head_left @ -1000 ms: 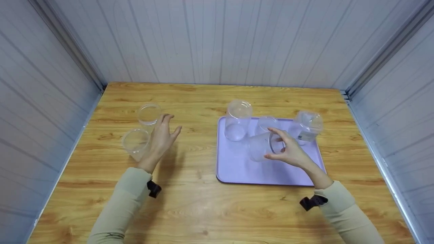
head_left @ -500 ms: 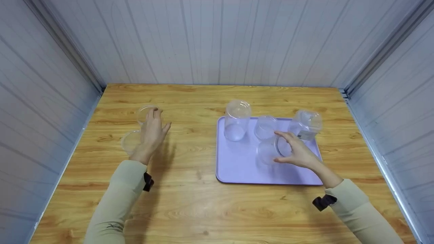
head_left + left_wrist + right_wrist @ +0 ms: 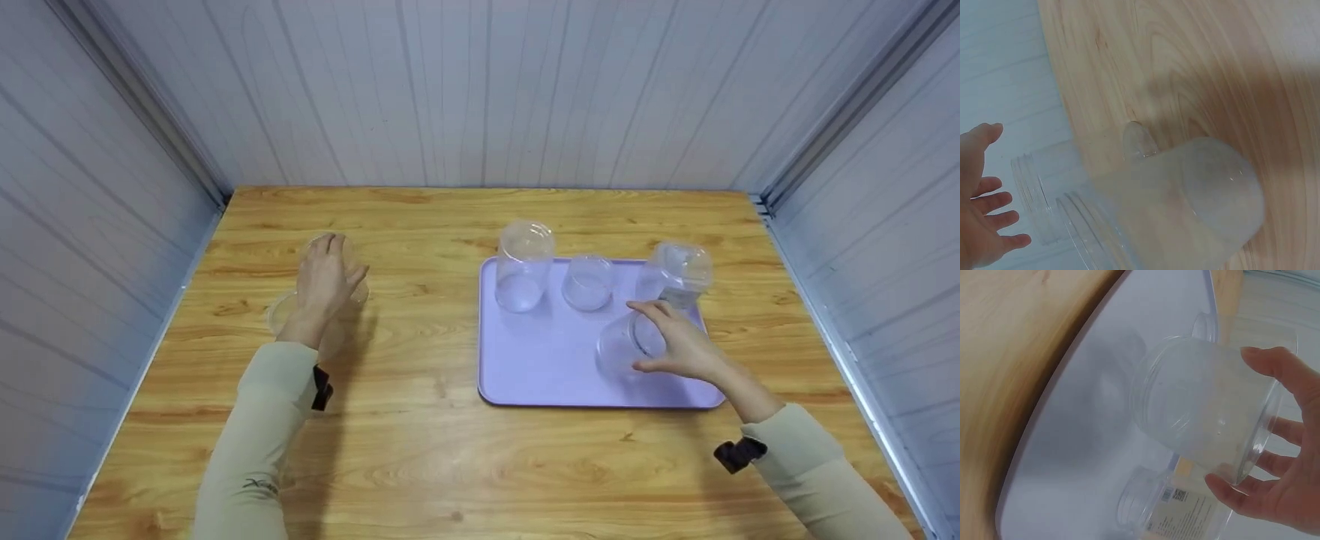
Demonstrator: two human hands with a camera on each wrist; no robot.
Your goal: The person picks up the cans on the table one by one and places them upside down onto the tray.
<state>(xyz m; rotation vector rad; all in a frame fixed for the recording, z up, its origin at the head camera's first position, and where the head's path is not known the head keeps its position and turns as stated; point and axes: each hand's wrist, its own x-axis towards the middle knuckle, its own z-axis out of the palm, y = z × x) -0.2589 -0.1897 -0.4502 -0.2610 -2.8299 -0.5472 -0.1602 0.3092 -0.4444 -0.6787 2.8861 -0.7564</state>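
Observation:
At the left, my left hand [image 3: 322,277] hangs over two clear plastic jars, a nearer jar [image 3: 280,311] and a farther jar [image 3: 361,291]. In the left wrist view its fingers are loosely spread, apart from the jars' threaded mouths. My right hand [image 3: 679,345] grips a clear jar [image 3: 616,349] by its base end, thumb and fingers around it. That jar is tilted, its threaded mouth [image 3: 1145,385] facing down toward the lilac tray [image 3: 525,375]. Whether it touches the tray, I cannot tell.
A tall clear jar [image 3: 523,266], a short clear jar [image 3: 588,282] and a clear jar with a printed label [image 3: 679,274] stand along the tray's back. The labelled jar rests mouth down. White panels [image 3: 480,90] wall in the wooden table [image 3: 420,450].
My right hand has carried its jar right and slightly toward me over the tray, uncovering the short jar. My left hand has moved left and a little away over the two jars.

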